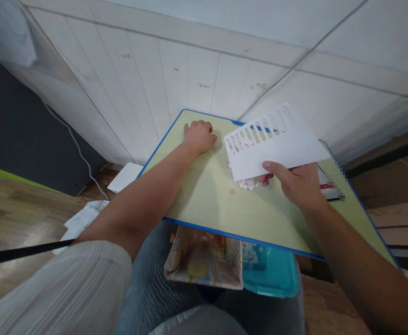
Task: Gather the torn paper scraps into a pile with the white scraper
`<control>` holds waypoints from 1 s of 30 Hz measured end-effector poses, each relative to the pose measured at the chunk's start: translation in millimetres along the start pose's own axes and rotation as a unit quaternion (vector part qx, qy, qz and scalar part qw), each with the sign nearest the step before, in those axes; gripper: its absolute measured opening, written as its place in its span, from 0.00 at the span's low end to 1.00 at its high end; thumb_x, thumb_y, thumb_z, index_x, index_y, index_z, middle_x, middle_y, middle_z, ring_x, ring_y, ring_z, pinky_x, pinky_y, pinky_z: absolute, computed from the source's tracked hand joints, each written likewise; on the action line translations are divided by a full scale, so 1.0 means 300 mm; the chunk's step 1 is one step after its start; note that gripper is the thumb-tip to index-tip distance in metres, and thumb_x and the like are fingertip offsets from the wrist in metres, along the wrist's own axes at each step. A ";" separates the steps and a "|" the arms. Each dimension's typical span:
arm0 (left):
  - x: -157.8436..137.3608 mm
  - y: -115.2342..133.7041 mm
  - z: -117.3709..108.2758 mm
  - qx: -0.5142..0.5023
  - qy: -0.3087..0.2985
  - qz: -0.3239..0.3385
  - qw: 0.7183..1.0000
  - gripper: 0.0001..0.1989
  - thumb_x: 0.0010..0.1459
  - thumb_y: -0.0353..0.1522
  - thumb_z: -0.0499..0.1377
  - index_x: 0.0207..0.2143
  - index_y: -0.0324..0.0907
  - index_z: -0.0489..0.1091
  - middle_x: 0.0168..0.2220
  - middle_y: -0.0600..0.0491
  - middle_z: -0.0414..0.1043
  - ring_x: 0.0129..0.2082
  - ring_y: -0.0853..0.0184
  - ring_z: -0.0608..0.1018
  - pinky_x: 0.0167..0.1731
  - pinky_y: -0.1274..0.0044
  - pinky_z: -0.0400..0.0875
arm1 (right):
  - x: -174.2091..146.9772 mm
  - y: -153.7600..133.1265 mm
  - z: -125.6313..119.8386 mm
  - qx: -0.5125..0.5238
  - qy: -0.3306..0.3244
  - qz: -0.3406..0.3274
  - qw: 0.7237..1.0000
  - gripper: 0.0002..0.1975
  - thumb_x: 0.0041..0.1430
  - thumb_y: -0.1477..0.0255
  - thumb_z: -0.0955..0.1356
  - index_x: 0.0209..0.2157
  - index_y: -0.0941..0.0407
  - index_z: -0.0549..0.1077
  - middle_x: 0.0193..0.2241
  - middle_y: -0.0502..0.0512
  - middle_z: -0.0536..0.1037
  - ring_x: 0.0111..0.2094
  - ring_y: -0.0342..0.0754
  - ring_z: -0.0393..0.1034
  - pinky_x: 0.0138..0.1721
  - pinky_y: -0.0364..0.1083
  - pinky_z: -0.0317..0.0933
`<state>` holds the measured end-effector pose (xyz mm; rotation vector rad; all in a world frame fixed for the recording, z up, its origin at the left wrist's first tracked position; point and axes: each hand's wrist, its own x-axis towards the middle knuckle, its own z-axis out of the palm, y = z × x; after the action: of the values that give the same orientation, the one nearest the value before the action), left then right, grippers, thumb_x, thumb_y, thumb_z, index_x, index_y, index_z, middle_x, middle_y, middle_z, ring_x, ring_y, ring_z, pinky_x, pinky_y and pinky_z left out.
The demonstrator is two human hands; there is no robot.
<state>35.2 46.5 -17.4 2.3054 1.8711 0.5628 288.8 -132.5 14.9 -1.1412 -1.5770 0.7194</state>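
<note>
My right hand (pixel 299 184) holds a white card with rows of slots cut through it (pixel 277 151). The thumb lies on its face and the fingers are underneath. The card is tilted above the right part of a pale yellow board with a blue rim (pixel 197 195). Small pale pieces with zigzag edges (pixel 247 184) show below the card's lower edge, partly hidden by it. Near the board's far left corner, my left hand (pixel 199 136) rests with its fingers curled in. Whatever lies under those fingers is hidden.
A dark-edged flat item (pixel 329 186) lies under my right wrist. Below the near edge are a patterned fabric basket (pixel 204 274) and a teal plastic container (pixel 271 274). A white panelled wall (pixel 176 70) stands behind the board. White items (pixel 125 177) are at floor level, left.
</note>
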 end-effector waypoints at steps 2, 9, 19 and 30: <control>-0.007 0.005 -0.002 0.009 -0.001 0.001 1.000 0.20 0.73 0.38 0.62 0.61 0.45 0.84 0.70 0.37 0.81 0.73 0.42 0.76 0.78 0.46 0.63 | -0.038 -0.009 -0.001 0.015 0.105 0.016 0.994 0.20 0.63 0.54 0.84 0.30 0.53 0.81 0.23 0.55 0.85 0.19 0.52 0.77 0.23 0.51 0.76; -0.048 0.021 -0.003 0.026 -0.019 0.011 0.999 0.24 0.77 0.37 0.56 0.68 0.43 0.80 0.74 0.36 0.78 0.75 0.44 0.76 0.78 0.47 0.65 | -0.270 0.036 0.083 0.072 0.262 0.135 0.953 0.20 0.56 0.55 0.83 0.39 0.56 0.83 0.27 0.60 0.89 0.23 0.55 0.84 0.25 0.48 0.77; -0.372 -0.041 -0.110 0.064 -0.062 0.022 0.996 0.27 0.82 0.42 0.53 0.76 0.48 0.74 0.81 0.43 0.71 0.81 0.45 0.70 0.80 0.43 0.63 | -0.274 0.066 0.125 0.160 0.203 0.164 0.952 0.23 0.47 0.51 0.82 0.36 0.54 0.80 0.24 0.60 0.86 0.20 0.55 0.81 0.24 0.51 0.79; -0.440 -0.078 -0.102 0.068 -0.017 0.040 0.997 0.23 0.82 0.41 0.55 0.72 0.48 0.76 0.79 0.44 0.74 0.80 0.50 0.73 0.79 0.50 0.66 | -0.277 0.089 0.139 0.135 0.178 0.149 0.963 0.27 0.47 0.48 0.84 0.37 0.53 0.81 0.27 0.60 0.88 0.20 0.55 0.80 0.25 0.52 0.78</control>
<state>-19.3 -79.5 -24.2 2.4681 1.8632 0.4155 260.5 -195.6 -53.0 -1.2346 -0.9834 0.8423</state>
